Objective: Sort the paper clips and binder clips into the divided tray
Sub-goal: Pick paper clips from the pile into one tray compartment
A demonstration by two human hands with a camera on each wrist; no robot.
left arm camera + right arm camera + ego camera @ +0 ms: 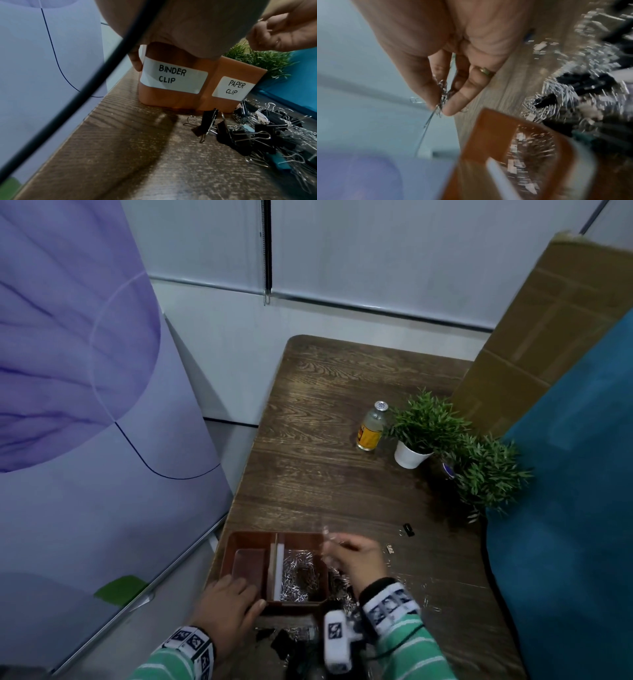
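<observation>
a small bunch of silver wire paper clips [442, 94] hangs pinched between the thumb and fingertips of the right hand [356, 558], just above the right rim of the brown plastic divided tray [274, 604]. the tray sits near the table's front left corner; its right compartment, labelled "paper clip", holds a heap of silver clips [298, 577], and a white divider [277, 570] splits it from the left one, labelled "binder clip". the left hand [227, 607] grips the tray's near left corner, thumb curled over the rim. a mixed pile of black binder clips [243, 136] lies on the dark wood-grain table [342, 474] by the front edge. farther back stand a yellow-labelled glass bottle [371, 428] and two potted green plants [424, 429].
</observation>
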